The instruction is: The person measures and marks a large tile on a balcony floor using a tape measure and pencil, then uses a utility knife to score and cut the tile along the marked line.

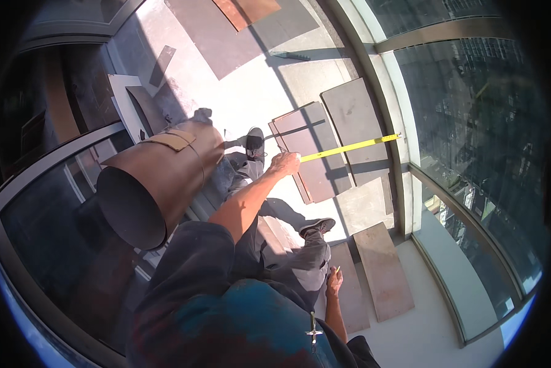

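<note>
My left hand [286,164] is closed at the near end of a yellow tape measure [349,148]; its case is hidden in the fingers. The blade stretches out to the right, over a reddish-brown stack of flat panels [315,175] and a grey panel [352,107]. Its far end reaches the base of the window frame [402,147]. Down beside my right knee, my right hand [335,282] is closed around a small yellow stick [338,269], which looks like a pencil.
A large brown rolled sheet [174,159], tied with cord over a cardboard piece [176,138], lies on my left. More flat panels [383,270] rest at the lower right. A dark toothed tool [291,56] lies farther off. Tall windows [466,116] line the right side.
</note>
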Tool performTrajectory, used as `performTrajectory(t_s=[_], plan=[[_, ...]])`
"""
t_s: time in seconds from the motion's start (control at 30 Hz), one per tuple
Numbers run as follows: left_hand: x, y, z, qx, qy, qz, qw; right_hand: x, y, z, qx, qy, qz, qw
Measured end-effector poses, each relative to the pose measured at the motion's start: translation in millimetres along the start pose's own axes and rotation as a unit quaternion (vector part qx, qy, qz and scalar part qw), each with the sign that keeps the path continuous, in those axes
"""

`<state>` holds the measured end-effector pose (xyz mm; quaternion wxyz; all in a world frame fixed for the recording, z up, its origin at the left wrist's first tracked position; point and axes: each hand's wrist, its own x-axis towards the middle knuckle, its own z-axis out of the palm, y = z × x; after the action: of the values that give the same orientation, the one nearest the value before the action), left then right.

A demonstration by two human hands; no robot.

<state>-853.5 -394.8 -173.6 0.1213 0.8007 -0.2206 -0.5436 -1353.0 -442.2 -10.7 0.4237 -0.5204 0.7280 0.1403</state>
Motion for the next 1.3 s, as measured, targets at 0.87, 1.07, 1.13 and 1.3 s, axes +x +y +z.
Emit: performTrajectory(t_s=[0.87, 1.07, 1.13, 1.3], plan=[[330, -266, -341, 0.049, 0.038, -0.125, 0.99, 318, -634, 467, -0.166, -0.153, -0.335, 0.915], [417, -281, -326, 0.033, 0.067, -0.098, 0.992, 371, -661, 523, -0.102, -0.164, -0.389, 0.901], [437, -283, -320, 0.052, 0.075, -0.103, 0.99, 385, -658, 537, -0.072, -0.165, -0.403, 0.897], [466, -304, -316, 0.043, 0.036, -0.05, 0.997, 401, -648, 563, -0.018, -0.153, -0.447, 0.881]])
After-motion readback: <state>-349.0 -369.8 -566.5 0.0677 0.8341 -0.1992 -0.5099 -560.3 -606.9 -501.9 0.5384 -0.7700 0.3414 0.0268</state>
